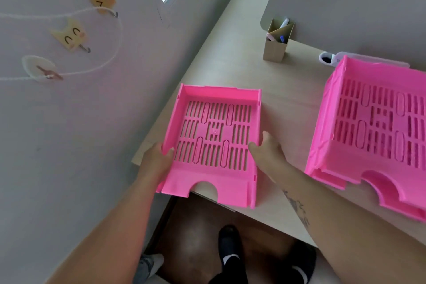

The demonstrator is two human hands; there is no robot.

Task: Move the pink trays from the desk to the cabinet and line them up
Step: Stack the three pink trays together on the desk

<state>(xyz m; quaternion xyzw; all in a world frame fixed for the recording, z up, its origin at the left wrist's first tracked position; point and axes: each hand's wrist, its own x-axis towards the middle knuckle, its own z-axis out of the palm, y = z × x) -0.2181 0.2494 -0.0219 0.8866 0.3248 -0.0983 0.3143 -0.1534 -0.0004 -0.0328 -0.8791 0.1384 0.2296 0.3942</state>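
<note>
Pink tray (214, 143) sat at the desk (288, 99) corner, left hand (159, 157) and right hand (267, 152) clasping its sides. Stacked trays (373, 122) waited beside it; no cabinet showed, so the move had barely begun.

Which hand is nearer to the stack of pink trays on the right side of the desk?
Right. The right hand grips the single tray's right edge, on the side facing the stack of pink trays; the left hand holds its far, left edge.
</note>
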